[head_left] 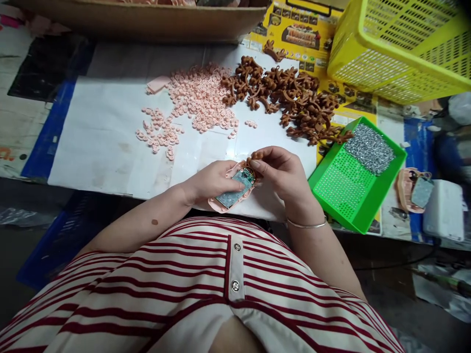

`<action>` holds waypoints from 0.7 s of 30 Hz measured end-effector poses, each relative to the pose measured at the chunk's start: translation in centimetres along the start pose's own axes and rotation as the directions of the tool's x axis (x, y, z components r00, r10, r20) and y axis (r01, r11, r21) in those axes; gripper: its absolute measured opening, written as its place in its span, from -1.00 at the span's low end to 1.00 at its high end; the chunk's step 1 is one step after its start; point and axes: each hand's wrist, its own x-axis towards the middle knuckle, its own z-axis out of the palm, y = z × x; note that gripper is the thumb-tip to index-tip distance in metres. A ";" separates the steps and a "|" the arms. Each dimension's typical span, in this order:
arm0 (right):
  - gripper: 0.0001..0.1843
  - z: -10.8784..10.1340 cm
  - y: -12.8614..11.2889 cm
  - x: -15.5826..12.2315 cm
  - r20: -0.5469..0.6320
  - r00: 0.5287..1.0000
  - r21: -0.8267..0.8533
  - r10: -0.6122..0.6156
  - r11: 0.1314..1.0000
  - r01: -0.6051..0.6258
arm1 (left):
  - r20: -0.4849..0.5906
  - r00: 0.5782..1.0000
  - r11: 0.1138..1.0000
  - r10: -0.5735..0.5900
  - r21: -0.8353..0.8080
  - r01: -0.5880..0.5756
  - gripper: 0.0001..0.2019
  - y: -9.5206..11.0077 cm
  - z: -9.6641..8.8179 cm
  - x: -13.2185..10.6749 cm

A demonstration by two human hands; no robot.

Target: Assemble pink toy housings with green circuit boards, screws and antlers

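My left hand grips a pink plastic shell with a circuit board inside, its thumb lying across the board. Close to the shell's upper end, my right hand pinches a brown antler-shaped piece, which touches or nearly touches the shell's edge. Part of that piece is covered by my fingers. A heap of similar brown antler pieces lies beyond my right hand. Left of that heap, many small pink button-like parts are spread over the white sheet.
To my right a green tray holds small metal screws. Behind it stands a yellow basket. At the far right, another pink shell rests beside a white box. A cardboard box spans the back.
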 end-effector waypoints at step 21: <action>-0.79 1.5 0.6 -1.4 -0.100 0.936 -0.358 -0.337 0.890 0.282 | 0.034 0.997 0.990 0.072 0.117 -0.076 -0.79 -0.2 -0.4 0.0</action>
